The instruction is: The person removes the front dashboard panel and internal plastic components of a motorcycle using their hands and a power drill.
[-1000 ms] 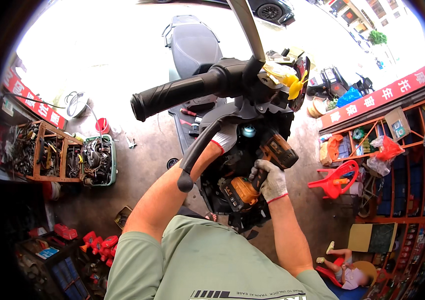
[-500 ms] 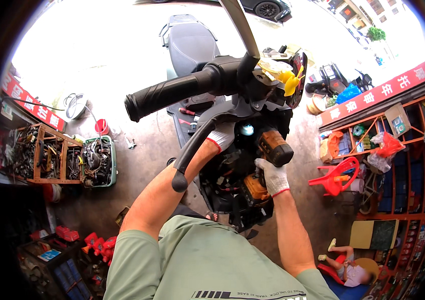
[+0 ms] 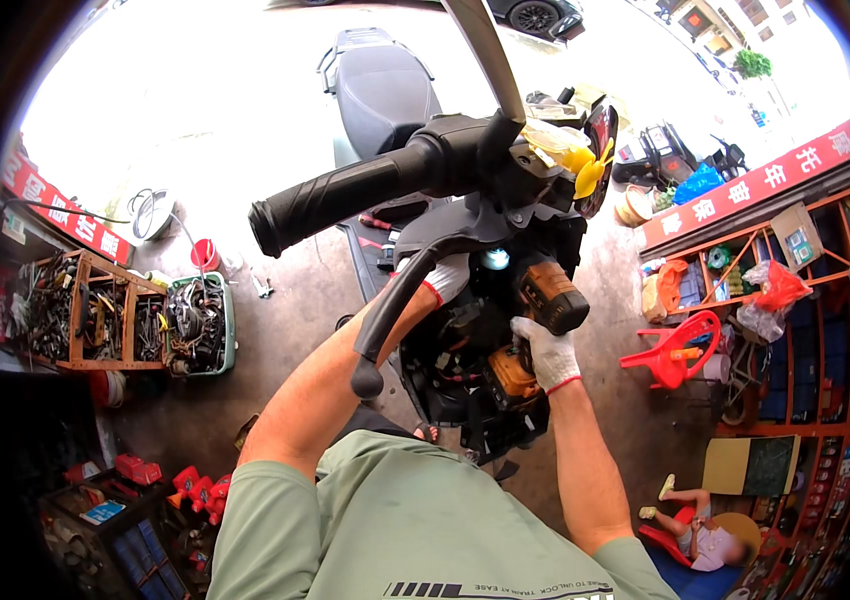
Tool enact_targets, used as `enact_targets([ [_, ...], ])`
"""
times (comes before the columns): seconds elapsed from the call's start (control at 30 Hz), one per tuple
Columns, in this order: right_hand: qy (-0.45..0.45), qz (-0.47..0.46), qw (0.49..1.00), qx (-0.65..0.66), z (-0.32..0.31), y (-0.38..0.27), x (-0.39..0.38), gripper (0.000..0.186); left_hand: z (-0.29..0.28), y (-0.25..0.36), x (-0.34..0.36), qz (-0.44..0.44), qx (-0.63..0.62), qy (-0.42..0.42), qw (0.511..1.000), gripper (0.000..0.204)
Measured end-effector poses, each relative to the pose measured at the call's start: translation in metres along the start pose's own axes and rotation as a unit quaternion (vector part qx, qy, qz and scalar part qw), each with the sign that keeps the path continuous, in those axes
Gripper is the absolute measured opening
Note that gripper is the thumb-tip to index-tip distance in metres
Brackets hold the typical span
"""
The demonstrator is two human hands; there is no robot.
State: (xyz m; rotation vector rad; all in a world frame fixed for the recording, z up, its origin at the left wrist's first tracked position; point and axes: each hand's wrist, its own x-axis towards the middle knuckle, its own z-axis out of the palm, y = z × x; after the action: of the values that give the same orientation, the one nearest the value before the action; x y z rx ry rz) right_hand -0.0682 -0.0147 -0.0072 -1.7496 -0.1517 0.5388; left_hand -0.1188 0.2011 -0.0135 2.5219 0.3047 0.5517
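A cordless power driver (image 3: 552,297) with an orange-and-black body and battery is in my gloved right hand (image 3: 545,352), whose fingers wrap its handle. Its nose points into the opened front of a black scooter, where a bright light spot (image 3: 495,259) shows. My left hand (image 3: 452,278), in a white knit glove, reaches into the same front section beneath the brake lever (image 3: 400,290). Its fingers are hidden there, so I cannot see what they touch. Above both hands stretches the black handlebar grip (image 3: 340,200).
The scooter seat (image 3: 385,90) lies beyond the handlebar, and a mirror stem (image 3: 485,50) rises close to me. Wooden tool bins (image 3: 100,310) stand left. A red plastic chair (image 3: 672,350) and shelves (image 3: 805,340) are right; a seated person (image 3: 710,545) is at lower right.
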Motion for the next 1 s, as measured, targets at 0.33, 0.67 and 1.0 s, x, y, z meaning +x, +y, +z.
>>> enact_targets([
  [0.33, -0.012, 0.023, 0.999, -0.035, -0.006, 0.0, 0.003, 0.038, -0.003, 0.001, 0.001, 0.001, -0.017, -0.029, 0.999, 0.05],
  [0.67, 0.009, -0.081, 0.995, -0.053, -0.005, 0.007, 0.004, 0.047, -0.006, 0.002, 0.011, 0.0, -0.054, -0.042, 0.998, 0.041],
  [1.0, -0.014, -0.083, 0.994, -0.067, -0.014, 0.011, 0.01, 0.05, -0.012, 0.008, 0.017, 0.06, -0.06, 0.1, 0.991, 0.026],
])
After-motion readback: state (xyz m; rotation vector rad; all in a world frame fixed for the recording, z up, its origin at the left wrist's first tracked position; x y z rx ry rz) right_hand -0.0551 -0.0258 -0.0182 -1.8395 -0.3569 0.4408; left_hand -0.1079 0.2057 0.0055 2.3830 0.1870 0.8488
